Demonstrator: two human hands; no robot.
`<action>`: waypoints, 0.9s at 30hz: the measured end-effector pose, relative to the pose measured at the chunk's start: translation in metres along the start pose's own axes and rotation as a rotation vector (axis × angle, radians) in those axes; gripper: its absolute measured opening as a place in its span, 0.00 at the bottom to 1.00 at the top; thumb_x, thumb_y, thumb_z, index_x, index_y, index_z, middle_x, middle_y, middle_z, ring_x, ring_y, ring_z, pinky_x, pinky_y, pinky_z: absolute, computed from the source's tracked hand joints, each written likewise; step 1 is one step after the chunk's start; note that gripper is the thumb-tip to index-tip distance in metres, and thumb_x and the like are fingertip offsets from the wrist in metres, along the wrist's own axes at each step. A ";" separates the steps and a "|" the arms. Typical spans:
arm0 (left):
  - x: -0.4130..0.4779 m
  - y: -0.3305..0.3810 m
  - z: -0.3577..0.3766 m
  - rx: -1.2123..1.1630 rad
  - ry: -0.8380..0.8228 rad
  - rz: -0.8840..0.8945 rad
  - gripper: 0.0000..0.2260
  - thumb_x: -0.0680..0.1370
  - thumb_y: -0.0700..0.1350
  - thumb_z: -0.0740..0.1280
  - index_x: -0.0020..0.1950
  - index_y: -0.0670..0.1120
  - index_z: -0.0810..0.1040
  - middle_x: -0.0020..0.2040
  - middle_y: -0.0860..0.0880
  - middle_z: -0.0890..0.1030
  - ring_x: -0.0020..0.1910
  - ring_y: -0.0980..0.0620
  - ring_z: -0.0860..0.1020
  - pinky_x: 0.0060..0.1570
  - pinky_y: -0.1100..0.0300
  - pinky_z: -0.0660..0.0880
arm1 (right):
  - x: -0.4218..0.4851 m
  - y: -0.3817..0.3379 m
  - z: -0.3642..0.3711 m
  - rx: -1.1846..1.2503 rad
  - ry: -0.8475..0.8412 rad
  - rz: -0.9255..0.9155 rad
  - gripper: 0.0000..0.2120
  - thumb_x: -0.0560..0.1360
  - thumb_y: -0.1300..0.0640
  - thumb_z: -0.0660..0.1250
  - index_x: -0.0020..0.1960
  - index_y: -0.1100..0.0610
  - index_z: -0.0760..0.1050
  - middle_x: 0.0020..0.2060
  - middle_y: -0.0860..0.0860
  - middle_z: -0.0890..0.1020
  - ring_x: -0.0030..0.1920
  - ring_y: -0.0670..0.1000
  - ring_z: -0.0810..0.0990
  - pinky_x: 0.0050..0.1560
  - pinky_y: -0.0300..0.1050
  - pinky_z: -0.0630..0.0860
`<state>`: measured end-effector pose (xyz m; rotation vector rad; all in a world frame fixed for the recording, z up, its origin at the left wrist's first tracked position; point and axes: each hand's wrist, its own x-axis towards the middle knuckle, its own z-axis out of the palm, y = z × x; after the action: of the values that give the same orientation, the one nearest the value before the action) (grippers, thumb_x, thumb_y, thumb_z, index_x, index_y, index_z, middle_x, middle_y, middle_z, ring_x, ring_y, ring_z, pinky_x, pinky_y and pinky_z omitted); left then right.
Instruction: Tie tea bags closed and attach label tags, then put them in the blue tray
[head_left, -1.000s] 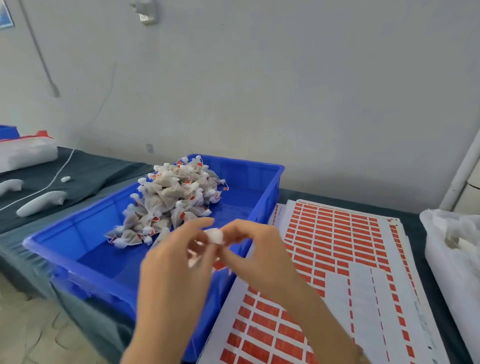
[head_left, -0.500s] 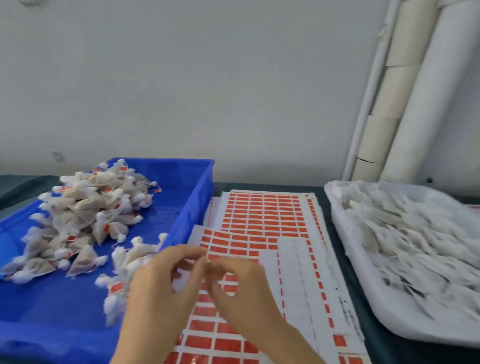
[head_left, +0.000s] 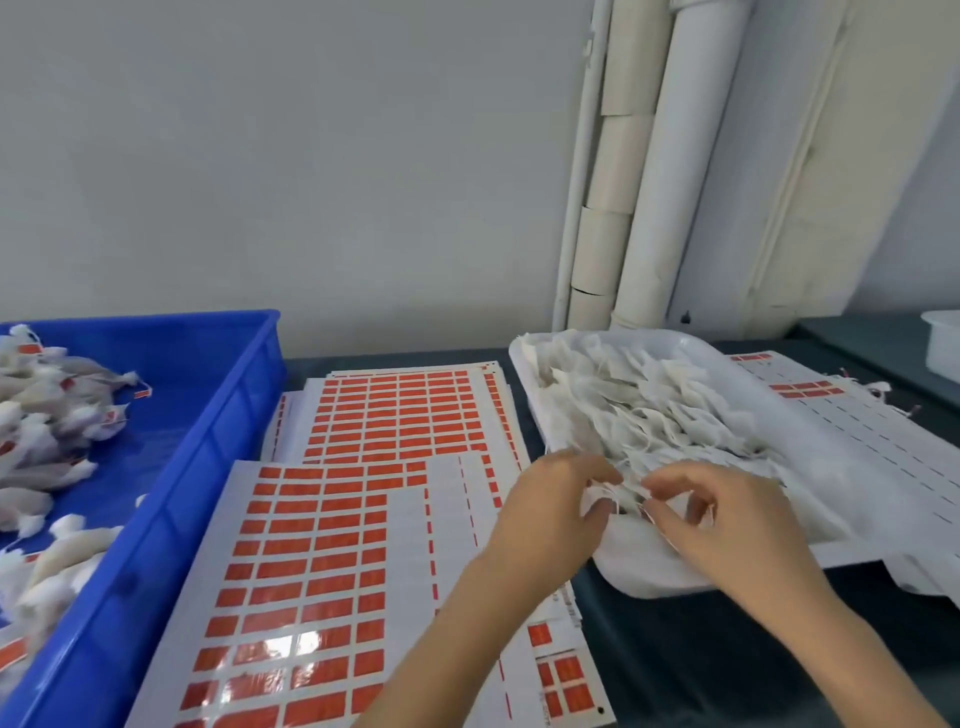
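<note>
Starting a new one: in the white plastic tray at two o'clock, my left hand and right hand pinch a stringy white mesh tea bag, which I judge needs knotting next.

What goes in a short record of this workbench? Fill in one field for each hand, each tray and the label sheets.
Left hand: pinches a bag among the untied tea bags
Right hand: fingers curled at the same spot; grip too blurred to tell
White tray: on the right, heaped with the untied tea bags
Blue tray: on the left, holds finished tea bags with red tags
Label sheets: between the trays, partly used, red labels left
</note>
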<state>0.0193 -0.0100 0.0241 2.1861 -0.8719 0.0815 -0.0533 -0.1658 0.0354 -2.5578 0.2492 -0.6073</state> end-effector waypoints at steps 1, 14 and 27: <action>0.008 0.001 0.002 0.063 -0.043 0.020 0.13 0.78 0.41 0.65 0.61 0.52 0.79 0.60 0.53 0.79 0.59 0.55 0.74 0.61 0.58 0.73 | 0.004 0.004 -0.001 -0.053 -0.069 0.043 0.06 0.69 0.51 0.74 0.45 0.42 0.81 0.34 0.33 0.80 0.33 0.39 0.77 0.35 0.34 0.71; 0.075 0.009 0.006 0.689 -0.335 0.017 0.17 0.76 0.39 0.66 0.31 0.46 0.61 0.32 0.49 0.66 0.39 0.48 0.70 0.44 0.57 0.64 | 0.049 0.002 0.050 -0.235 -0.336 0.211 0.12 0.71 0.43 0.65 0.34 0.49 0.80 0.31 0.45 0.82 0.37 0.48 0.80 0.39 0.41 0.75; 0.069 -0.002 -0.034 0.075 -0.054 0.081 0.09 0.77 0.46 0.68 0.56 0.47 0.81 0.52 0.51 0.83 0.51 0.54 0.78 0.58 0.54 0.76 | 0.057 -0.006 0.022 0.209 0.053 0.016 0.06 0.75 0.56 0.69 0.39 0.50 0.78 0.33 0.41 0.80 0.35 0.40 0.78 0.36 0.32 0.69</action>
<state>0.0799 -0.0250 0.0684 2.2312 -1.0025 0.0970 0.0075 -0.1676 0.0429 -2.3399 0.2122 -0.6594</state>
